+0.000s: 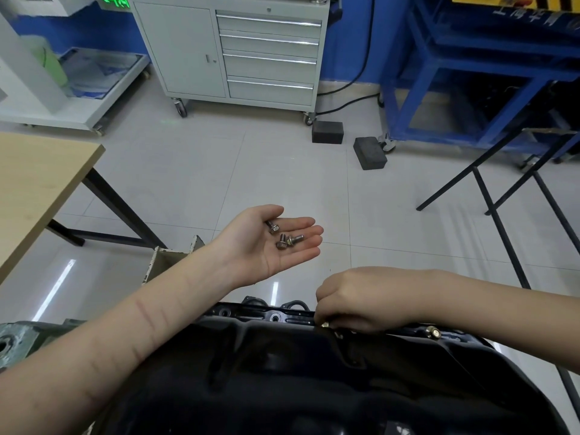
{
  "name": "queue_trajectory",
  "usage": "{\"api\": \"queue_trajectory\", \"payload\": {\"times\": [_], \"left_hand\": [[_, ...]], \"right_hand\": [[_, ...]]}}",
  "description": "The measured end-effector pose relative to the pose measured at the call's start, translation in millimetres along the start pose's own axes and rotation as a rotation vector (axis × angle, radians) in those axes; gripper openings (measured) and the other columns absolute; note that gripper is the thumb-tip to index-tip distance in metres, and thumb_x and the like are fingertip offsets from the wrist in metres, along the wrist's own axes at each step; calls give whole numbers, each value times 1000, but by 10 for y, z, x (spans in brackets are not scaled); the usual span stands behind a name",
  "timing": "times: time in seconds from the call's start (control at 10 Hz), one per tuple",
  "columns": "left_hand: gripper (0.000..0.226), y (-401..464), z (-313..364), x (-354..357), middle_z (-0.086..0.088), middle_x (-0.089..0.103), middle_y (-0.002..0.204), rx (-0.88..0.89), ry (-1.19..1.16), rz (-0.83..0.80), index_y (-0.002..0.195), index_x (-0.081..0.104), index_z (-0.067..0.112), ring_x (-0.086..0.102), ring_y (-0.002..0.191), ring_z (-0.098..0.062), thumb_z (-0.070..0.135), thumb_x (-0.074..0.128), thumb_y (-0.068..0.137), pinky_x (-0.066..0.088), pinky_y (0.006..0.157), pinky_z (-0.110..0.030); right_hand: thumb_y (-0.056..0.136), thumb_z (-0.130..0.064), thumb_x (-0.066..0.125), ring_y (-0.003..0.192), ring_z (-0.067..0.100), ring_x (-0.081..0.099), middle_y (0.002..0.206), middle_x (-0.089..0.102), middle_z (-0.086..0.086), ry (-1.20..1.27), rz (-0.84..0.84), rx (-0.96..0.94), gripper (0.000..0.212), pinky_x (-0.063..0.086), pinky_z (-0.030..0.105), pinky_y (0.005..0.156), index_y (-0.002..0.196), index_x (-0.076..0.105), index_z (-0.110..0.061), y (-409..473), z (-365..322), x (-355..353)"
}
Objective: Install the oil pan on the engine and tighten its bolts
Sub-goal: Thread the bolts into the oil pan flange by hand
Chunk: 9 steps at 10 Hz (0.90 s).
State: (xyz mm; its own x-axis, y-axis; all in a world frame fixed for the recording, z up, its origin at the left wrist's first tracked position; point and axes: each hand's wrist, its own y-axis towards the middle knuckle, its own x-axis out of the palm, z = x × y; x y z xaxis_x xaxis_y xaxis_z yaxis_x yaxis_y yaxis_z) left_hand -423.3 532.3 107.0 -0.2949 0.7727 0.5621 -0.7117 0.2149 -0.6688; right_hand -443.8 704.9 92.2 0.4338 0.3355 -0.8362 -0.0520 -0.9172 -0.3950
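Starting bolts by hand along the far flange of the oil pan [314,372].

We hold our left hand [273,240] palm up at frame centre, fingers straight and together, with 3 loose bolts [284,237] lying flat across them. Our right hand [354,301], lower right of centre, curls its fingertips down onto a bolt [325,324] at the pan's far rim, apparently pinching it. That bolt sits directly under the fingers, its long axis probably upright into the flange, so the right hand is the nearer one for turning it. 1 seated bolt [434,333] shows further right; an empty hole [275,317] lies left. The black pan fills the lower frame, on the engine [12,340] at lower left. Beyond are grey floor tiles, a wooden table [31,183] at left and a tool cabinet [232,48] at top.
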Motion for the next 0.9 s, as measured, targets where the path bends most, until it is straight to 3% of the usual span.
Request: {"api": "queue_trajectory", "payload": {"times": [0.2,0.5,0.8,0.9], "left_hand": [[58,2,-3,-1,-22,69,72,2,2,2,62,69,-10,68,57,-28,22,34,96,57,49,-37],[59,0,0,3,-22,69,72,4,-1,0,61,69,-10,68,57,-28,22,34,96,57,49,-37],[59,-3,3,-3,-21,69,72,5,2,-1,61,69,-9,68,57,-27,22,33,96,57,49,-36],[58,-2,1,-3,-21,69,72,7,5,0,62,69,-9,68,57,-28,22,34,96,57,50,-36]], "right_hand": [[96,-25,43,100,25,47,105,54,12,-114,3,16,27,23,23,69,108,53,-3,3,18,10],[93,-12,47,98,22,53,105,59,9,10,11,16,26,32,20,74,115,60,-8,3,4,-48],[97,-31,39,98,25,50,104,54,9,-238,-41,23,30,26,26,65,107,53,-6,53,9,-25],[95,-23,45,95,25,51,102,56,10,-126,6,6,26,21,20,63,113,55,-7,46,6,-22]]}}
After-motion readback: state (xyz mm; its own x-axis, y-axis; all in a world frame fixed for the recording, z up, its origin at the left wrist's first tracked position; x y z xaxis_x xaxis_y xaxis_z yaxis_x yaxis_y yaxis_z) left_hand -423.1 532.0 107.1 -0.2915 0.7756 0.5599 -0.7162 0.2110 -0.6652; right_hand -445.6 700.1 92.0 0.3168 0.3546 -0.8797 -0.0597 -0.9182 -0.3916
